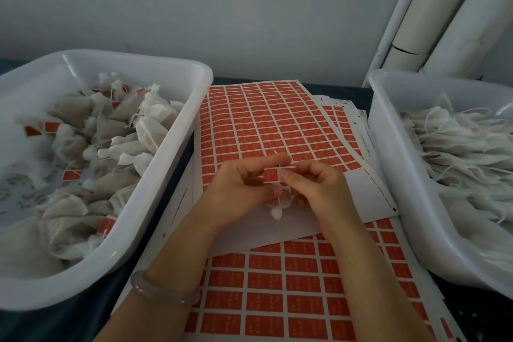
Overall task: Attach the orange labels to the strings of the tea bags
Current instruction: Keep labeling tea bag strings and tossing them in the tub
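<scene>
Dark blue tabletop carries label sheets between two white tubs: the left tub holds tagged bags, the right tub untagged ones. Over the sheets the hands meet. The left hand pinches the orange label by its left side, and the right hand pinches its right edge, where the string crosses. The tea bag hangs below the fingers, close over bare backing paper. The label is probably feather-light, flimsy and tacky on one face, so its edges are safest to hold; the limp string wants pinching close by. The label faces the camera, long axis left to right — the string lies along its top edge, then seems to drop to the bag.
</scene>
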